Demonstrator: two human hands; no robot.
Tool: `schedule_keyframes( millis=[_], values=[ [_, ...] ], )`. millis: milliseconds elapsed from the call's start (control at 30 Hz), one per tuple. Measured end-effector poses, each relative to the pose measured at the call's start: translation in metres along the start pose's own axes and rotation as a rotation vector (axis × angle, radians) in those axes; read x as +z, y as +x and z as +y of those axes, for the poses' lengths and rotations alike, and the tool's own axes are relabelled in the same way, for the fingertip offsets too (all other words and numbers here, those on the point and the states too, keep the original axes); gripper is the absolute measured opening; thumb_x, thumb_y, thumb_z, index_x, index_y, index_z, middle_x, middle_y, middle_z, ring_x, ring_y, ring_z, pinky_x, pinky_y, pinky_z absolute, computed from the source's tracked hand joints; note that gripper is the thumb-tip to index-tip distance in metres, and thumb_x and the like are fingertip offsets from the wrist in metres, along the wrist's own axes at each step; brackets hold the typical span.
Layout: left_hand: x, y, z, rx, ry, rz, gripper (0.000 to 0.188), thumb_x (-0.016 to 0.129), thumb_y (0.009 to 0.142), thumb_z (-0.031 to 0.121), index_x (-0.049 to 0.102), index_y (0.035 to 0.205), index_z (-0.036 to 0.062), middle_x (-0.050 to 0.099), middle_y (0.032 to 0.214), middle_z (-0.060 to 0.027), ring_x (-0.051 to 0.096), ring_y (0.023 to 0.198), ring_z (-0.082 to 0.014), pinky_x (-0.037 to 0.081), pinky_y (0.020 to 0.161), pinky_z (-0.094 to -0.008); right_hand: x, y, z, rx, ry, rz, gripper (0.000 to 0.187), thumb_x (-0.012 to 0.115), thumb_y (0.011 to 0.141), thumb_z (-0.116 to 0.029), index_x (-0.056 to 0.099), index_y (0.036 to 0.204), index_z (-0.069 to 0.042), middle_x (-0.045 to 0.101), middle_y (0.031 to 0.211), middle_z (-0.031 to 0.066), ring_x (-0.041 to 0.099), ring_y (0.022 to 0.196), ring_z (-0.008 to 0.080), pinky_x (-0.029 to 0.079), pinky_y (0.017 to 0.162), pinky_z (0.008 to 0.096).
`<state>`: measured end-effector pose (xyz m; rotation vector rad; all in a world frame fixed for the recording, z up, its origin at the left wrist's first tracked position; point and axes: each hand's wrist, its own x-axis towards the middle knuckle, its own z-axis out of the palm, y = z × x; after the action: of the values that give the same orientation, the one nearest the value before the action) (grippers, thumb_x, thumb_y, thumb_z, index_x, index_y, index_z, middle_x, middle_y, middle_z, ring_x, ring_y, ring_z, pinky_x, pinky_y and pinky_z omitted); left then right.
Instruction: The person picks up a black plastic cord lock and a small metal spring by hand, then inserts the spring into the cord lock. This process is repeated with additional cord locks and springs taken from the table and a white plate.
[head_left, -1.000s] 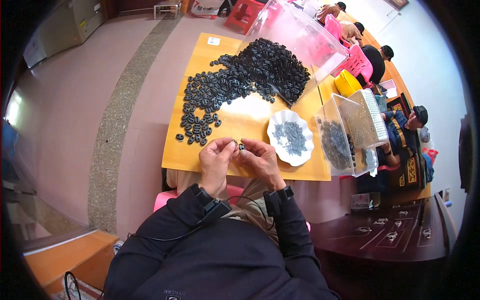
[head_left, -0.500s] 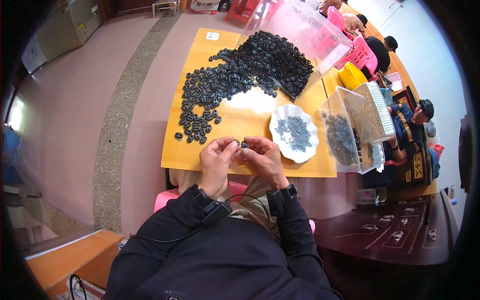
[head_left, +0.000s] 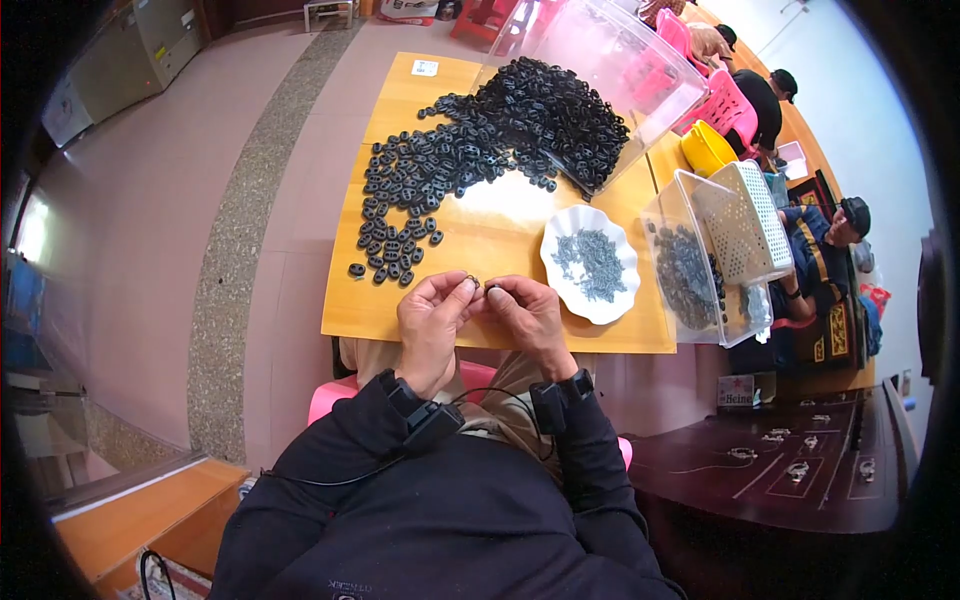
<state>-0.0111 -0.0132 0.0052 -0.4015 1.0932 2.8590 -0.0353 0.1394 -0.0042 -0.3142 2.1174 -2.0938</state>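
Close together over the near edge of the wooden table (head_left: 370, 315), my two hands are pinched at the fingertips. My left hand (head_left: 434, 322) grips a tiny metallic-looking piece (head_left: 474, 282), mostly hidden by the thumb and finger. Between the thumb and forefinger of my right hand (head_left: 532, 318) is a small black oval piece (head_left: 492, 288), largely covered by the thumb. Beyond them spread many loose black two-holed oval pieces (head_left: 392, 240), merging into a dense heap (head_left: 545, 115). Right of my right hand stands a white scalloped dish (head_left: 624, 300) with tiny grey pieces (head_left: 592, 262).
A clear bin (head_left: 650, 110) lies tipped behind the heap. Beside the dish, another clear bin (head_left: 672, 325) holds black pieces, with a perforated white basket (head_left: 745, 225) on it. A yellow bowl (head_left: 706, 150) stands farther back. Other people sit along the right, one in a cap (head_left: 812, 250).
The right thumb has shifted over the black oval piece, which shows less now. Both hands stay at almost the same place, and the view has moved slightly.
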Motion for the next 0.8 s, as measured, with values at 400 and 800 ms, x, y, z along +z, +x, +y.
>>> schedule_keyframes(
  millis=[400,800],
  values=[
    [-0.002,-0.001,-0.001,-0.012,0.018,0.003,0.017,0.060,0.089,0.002,0.057,0.105,-0.0029,0.063,0.094,-0.0087,0.065,0.084,-0.0161,0.056,0.077,-0.0263,0.002,-0.002,-0.008,0.100,0.163,0.054,0.028,0.062,0.089,-0.001,0.057,0.116,0.005,0.065,0.092,0.0055,0.063,0.079,0.0106,0.056,0.072,0.0249],
    [0.000,0.001,0.001,-0.054,0.068,0.003,0.016,0.061,0.089,0.003,0.058,0.104,-0.0024,0.065,0.090,-0.0083,0.065,0.079,-0.0138,0.056,0.071,-0.0241,-0.004,0.000,-0.011,0.185,0.235,0.069,0.029,0.061,0.088,0.001,0.058,0.116,0.004,0.065,0.095,0.0062,0.063,0.081,0.0101,0.055,0.073,0.0235]
  ],
)
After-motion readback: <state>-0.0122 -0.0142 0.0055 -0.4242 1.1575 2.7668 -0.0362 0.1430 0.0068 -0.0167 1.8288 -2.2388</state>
